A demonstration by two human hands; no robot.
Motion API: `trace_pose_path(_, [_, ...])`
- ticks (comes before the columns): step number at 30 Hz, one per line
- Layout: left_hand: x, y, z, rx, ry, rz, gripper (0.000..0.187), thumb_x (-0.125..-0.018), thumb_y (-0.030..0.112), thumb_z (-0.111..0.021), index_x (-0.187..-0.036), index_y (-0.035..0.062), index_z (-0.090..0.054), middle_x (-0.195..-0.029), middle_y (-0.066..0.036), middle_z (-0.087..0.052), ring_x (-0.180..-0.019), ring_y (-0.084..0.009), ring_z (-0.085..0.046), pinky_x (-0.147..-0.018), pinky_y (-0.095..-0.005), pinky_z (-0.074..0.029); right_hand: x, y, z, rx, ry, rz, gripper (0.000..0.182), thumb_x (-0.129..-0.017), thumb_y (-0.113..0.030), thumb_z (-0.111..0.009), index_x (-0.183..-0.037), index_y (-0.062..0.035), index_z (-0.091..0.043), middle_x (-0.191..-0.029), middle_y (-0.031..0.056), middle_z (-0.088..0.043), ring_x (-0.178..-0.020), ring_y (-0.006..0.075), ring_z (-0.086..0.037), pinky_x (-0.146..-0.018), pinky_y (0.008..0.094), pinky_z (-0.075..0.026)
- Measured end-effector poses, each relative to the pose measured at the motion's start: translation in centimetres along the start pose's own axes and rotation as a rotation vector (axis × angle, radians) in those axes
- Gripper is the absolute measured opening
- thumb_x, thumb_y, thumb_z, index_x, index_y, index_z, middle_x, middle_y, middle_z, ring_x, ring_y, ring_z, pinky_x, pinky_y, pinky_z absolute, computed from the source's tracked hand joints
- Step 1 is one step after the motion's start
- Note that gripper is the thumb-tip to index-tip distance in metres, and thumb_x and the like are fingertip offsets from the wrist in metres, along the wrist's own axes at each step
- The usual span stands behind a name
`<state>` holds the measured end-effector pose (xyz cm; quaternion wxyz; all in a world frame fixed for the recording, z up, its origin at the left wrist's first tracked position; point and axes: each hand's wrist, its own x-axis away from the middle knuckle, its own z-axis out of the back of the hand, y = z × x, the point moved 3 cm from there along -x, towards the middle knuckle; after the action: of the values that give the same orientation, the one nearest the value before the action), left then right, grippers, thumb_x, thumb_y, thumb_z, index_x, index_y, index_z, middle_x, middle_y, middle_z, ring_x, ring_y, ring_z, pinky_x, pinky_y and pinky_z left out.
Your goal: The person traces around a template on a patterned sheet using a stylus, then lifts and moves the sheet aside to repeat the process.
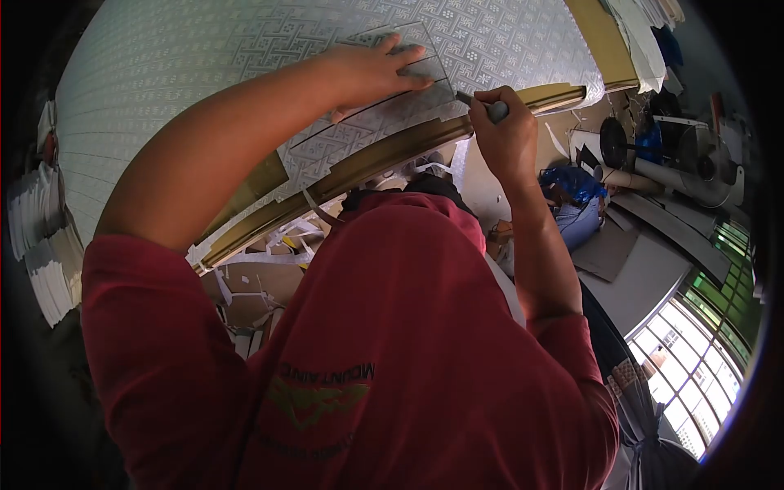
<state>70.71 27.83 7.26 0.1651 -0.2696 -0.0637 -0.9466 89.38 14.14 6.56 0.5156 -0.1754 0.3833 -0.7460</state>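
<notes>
My left hand (pixel 367 75) lies with fingers spread on a flat, see-through plate (pixel 412 98) with dark straight edges. Under the plate is a silvery-white sheet (pixel 506 41) with an embossed lattice pattern, spread across the table. My right hand (pixel 508 135) is closed around a grey-handled knife (pixel 495 111). Its narrow tip points left and meets the sheet beside the plate's right corner. The blade itself is too small to make out.
The table's brown wooden edge (pixel 441 132) runs along my front. Offcut strips (pixel 282 241) lie below it. Paper stacks (pixel 49 269) stand at the left. A fan (pixel 706 167), blue plastic bag (pixel 576 184) and flat boards (pixel 645 269) are at the right.
</notes>
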Motion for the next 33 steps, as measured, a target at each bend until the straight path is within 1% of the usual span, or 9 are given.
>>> trace_pose_path(4, [0.1,0.0,-0.2,0.078,0.016,-0.005,0.117,-0.069,-0.014,-0.082,-0.16,0.0436,-0.037,-0.178,-0.001,-0.009,-0.162,-0.0371,-0.018,-0.104,-0.0482,-0.059,0.1,-0.5,0.0,0.033,-0.027,-0.045,0.011,-0.088,-0.013,-0.079,-0.092,-0.0041,-0.074,-0.078,0.0161,-0.074,-0.072,0.0294,-0.076,-0.067,0.0363,-0.057])
trace_pose_path(7, [0.5,-0.1,-0.1,0.123,0.042,-0.014,0.109,-0.075,-0.016,-0.074,-0.16,0.0434,-0.038,-0.178,-0.002,-0.01,-0.161,-0.0377,-0.02,-0.103,-0.0474,-0.06,0.9,0.5,-0.6,-0.007,0.007,-0.051,0.012,-0.089,-0.013,-0.081,-0.093,-0.0043,-0.074,-0.081,0.0156,-0.075,-0.075,0.0266,-0.077,-0.069,0.0354,-0.058])
trace_pose_path(11, [0.4,0.1,-0.3,0.036,0.065,0.006,0.112,-0.072,-0.015,-0.075,-0.16,0.0431,-0.039,-0.178,-0.003,-0.011,-0.16,-0.0383,-0.022,-0.102,-0.0467,-0.06,0.1,2.2,-2.5,-0.163,0.077,-0.023,0.013,-0.09,-0.013,-0.082,-0.096,-0.0039,-0.074,-0.085,0.0139,-0.077,-0.079,0.0208,-0.077,-0.072,0.0341,-0.057])
trace_pose_path(17, [0.1,-0.1,-0.4,0.026,0.124,-0.021,0.119,-0.062,-0.014,-0.082,-0.159,0.0418,-0.04,-0.177,-0.004,-0.015,-0.159,-0.0398,-0.025,-0.099,-0.0469,-0.062,-7.8,0.0,-6.8,-0.134,0.129,0.042,0.014,-0.089,-0.017,-0.081,-0.096,-0.0072,-0.075,-0.086,0.015,-0.077,-0.08,0.0334,-0.076,-0.072,0.0389,-0.058])
trace_pose_path(21, [0.0,-0.2,-0.5,0.041,0.138,-0.034,0.121,-0.06,-0.014,-0.084,-0.158,0.0414,-0.041,-0.176,-0.003,-0.017,-0.159,-0.04,-0.026,-0.099,-0.0471,-0.063,-8.4,0.0,-7.9,-0.088,0.18,0.107,0.013,-0.089,-0.017,-0.081,-0.096,-0.0086,-0.075,-0.086,0.0139,-0.077,-0.08,0.0342,-0.076,-0.072,0.0405,-0.058])
trace_pose_path(23, [0.0,-0.2,-1.1,0.061,0.143,-0.038,0.121,-0.06,-0.014,-0.084,-0.158,0.0412,-0.041,-0.176,-0.003,-0.018,-0.159,-0.04,-0.026,-0.099,-0.0473,-0.062,-8.3,0.5,-8.2,-0.144,0.182,0.057,0.017,-0.088,-0.017,-0.084,-0.098,-0.0051,-0.076,-0.087,0.0091,-0.077,-0.078,0.0145,-0.069,-0.074,0.0327,-0.056])
trace_pose_path(25, [0.1,-0.3,-1.2,0.111,0.252,-0.04,0.053,-0.106,0.02,-0.052,-0.15,0.0491,-0.05,-0.172,-0.001,-0.03,-0.154,-0.0416,-0.035,-0.105,-0.0547,-0.057,-8.3,0.6,-8.3,-0.143,0.189,0.081,0.017,-0.088,-0.017,-0.084,-0.098,-0.0051,-0.076,-0.087,0.0089,-0.077,-0.077,0.0143,-0.069,-0.074,0.0327,-0.056])
trace_pose_path(32, [0.0,-0.3,-1.2,0.071,0.297,-0.057,0.054,-0.105,0.019,-0.053,-0.15,0.0494,-0.051,-0.172,0.0,-0.031,-0.153,-0.0416,-0.036,-0.102,-0.0532,-0.06,-9.3,2.0,-8.3,-0.194,0.089,0.082,0.017,-0.09,-0.011,-0.082,-0.102,-0.0021,-0.074,-0.089,0.0078,-0.077,-0.077,0.0103,-0.067,-0.07,0.026,-0.054])
trace_pose_path(33, [0.0,-0.3,-0.9,0.052,0.222,-0.05,0.084,-0.083,0.003,-0.068,-0.154,0.0445,-0.047,-0.174,-0.001,-0.024,-0.156,-0.0403,-0.032,-0.101,-0.051,-0.061,-9.4,2.4,-8.0,-0.194,0.085,0.083,0.017,-0.09,-0.011,-0.082,-0.102,-0.0021,-0.074,-0.089,0.0078,-0.077,-0.077,0.0103,-0.067,-0.07,0.026,-0.054])
